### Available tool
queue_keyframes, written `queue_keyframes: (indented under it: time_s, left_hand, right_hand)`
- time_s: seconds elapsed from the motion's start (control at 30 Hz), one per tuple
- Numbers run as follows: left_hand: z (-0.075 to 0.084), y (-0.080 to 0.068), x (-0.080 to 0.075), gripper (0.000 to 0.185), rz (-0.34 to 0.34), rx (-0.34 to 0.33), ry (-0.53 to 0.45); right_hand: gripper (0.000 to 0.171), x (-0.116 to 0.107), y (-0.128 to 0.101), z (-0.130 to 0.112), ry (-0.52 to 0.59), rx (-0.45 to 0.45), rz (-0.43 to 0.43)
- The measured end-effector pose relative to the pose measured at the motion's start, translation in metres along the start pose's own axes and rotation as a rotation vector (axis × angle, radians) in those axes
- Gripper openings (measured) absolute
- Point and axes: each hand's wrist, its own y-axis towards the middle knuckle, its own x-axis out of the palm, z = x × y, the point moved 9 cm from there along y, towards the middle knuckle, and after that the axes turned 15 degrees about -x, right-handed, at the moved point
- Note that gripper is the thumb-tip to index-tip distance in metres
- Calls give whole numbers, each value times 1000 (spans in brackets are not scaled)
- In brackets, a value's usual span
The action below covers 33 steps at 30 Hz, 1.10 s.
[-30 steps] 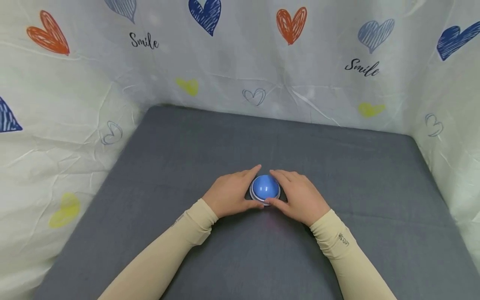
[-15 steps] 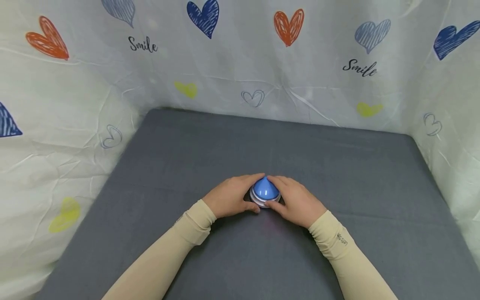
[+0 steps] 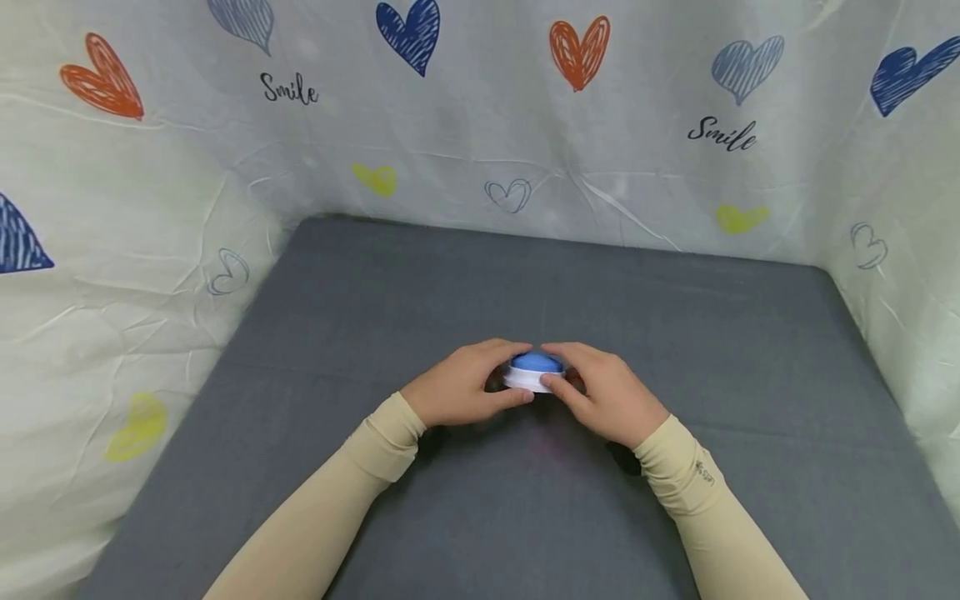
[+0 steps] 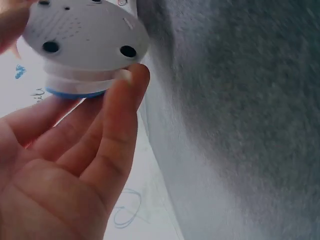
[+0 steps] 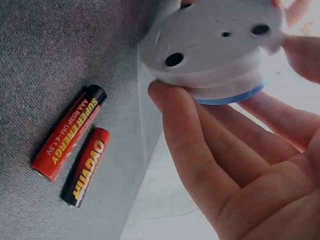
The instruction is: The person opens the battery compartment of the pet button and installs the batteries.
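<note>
- Button unit (image 3: 522, 381): located slightly below and right of the centre of the head frame, between the two hands. It comprises a round white base and a blue dome (image 3: 536, 362). The unit is tilted; the white side wall shows toward the lower edge of the frame.
- Underside of unit: visible at the top of both wrist frames. It carries dark round feet (image 5: 174, 59) and a group of small perforations. The edge of the blue part shows below the base.
- Left hand (image 3: 463, 385): clamped on the button unit from the left of the head frame. Fingers are curved around the far side; the thumb is at the near side.
- Right hand (image 3: 611, 393): clamped on the button unit from the right of the head frame. The thumb touches the near side of the base; fingers curve around the far side.
- Batteries: two, lying just beside each other at the lower left of the right wrist frame. The upper battery (image 5: 70, 132) reads "SUPER ENERGY" and "AAA". The lower battery (image 5: 86, 167) has its black end toward the bottom.
- Table (image 3: 480, 517): grey covering.
- Sleeves (image 3: 337, 492): beige, on both arms.
- Curtain (image 3: 645, 117): white, printed with hearts and "Smile", across the upper frame.
</note>
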Motion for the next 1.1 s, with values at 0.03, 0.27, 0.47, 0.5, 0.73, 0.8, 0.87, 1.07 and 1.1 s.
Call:
queue_keyframes:
  time_s: [0.03, 0.27, 0.47, 0.5, 0.73, 0.8, 0.87, 1.07, 1.1]
  left_hand:
    - [0, 0, -1, 68, 1, -9, -29]
    - [-8, 4, -1, 45, 2, -111, -197]
    - [-11, 6, 7, 49, -31, -169, -175]
    - [-11, 7, 7, 53, -32, -168, -161]
    - [-10, 7, 12, 109, -40, -151, -60]
    - [-10, 7, 15, 112, -47, -136, -41]
    - [-10, 8, 17, 111, -49, -127, -20]
    - [-12, 7, 18, 106, -43, -123, -4]
    - [-12, 7, 18, 105, -44, -121, -5]
  right_hand:
    - [48, -1, 0, 0, 8, 3, 7]
    - [42, -1, 1, 3, 15, 29, 22]
    - [36, 4, 3, 5, -42, 31, 25]
    - [35, 5, 3, 6, -48, 32, 26]
    - [38, 8, 1, 13, -81, 117, 14]
    - [42, 10, 0, 14, -86, 138, 2]
    - [47, 11, 0, 14, -93, 146, -10]
    - [57, 9, 1, 1, -180, 66, -24]
    - [56, 8, 2, -3, -200, 40, -25]
